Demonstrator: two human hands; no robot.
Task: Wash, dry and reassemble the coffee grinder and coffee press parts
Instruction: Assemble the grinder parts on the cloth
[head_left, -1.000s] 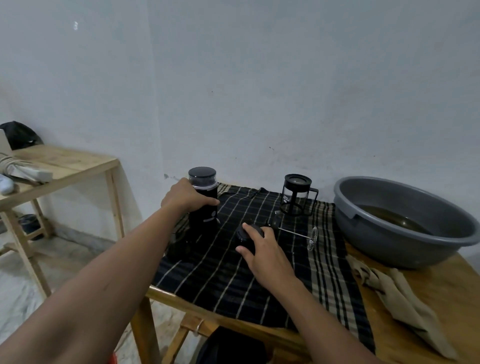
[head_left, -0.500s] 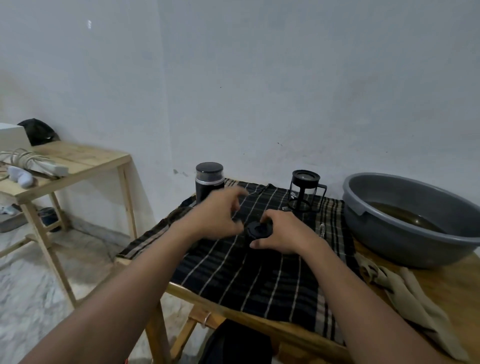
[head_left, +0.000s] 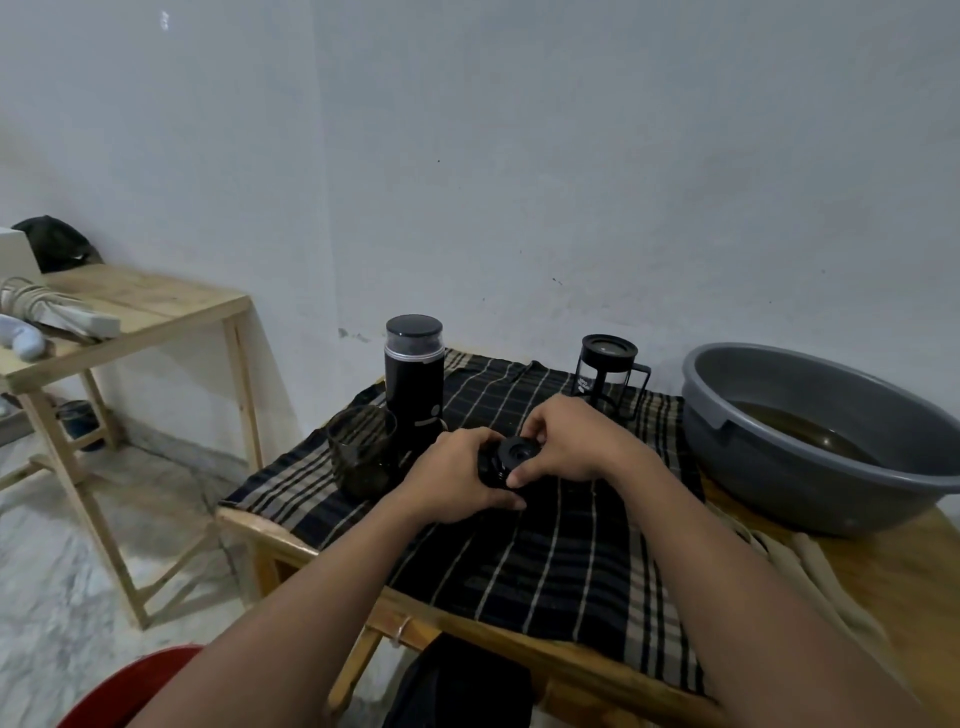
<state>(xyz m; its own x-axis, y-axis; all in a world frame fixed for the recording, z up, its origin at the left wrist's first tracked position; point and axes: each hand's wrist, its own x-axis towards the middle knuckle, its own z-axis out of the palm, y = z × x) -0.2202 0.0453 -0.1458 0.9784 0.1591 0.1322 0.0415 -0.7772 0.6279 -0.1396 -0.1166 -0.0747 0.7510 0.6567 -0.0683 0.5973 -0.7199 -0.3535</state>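
Both hands meet over the black plaid cloth (head_left: 545, 561). My left hand (head_left: 457, 475) and my right hand (head_left: 566, 441) grip a small round black press lid (head_left: 514, 457) between them, just above the cloth. The black coffee grinder (head_left: 414, 379) stands upright behind my left hand, its dark lid on. A dark tinted cup (head_left: 362, 449) stands to the grinder's left. The glass coffee press beaker (head_left: 608, 371) in its black frame stands at the back of the cloth. The plunger rod is hidden behind my right hand.
A grey basin (head_left: 727, 415) holding brownish water sits at the right on the wooden table (head_left: 924, 561). A beige rag (head_left: 810, 577) lies in front of it. A second wooden table (head_left: 156, 306) with clutter stands at the left. Something red (head_left: 130, 691) shows at the bottom left.
My left hand let go of the grinder and came over to the black lid. My right hand lifted the lid off the cloth, and both hands now hold it together.
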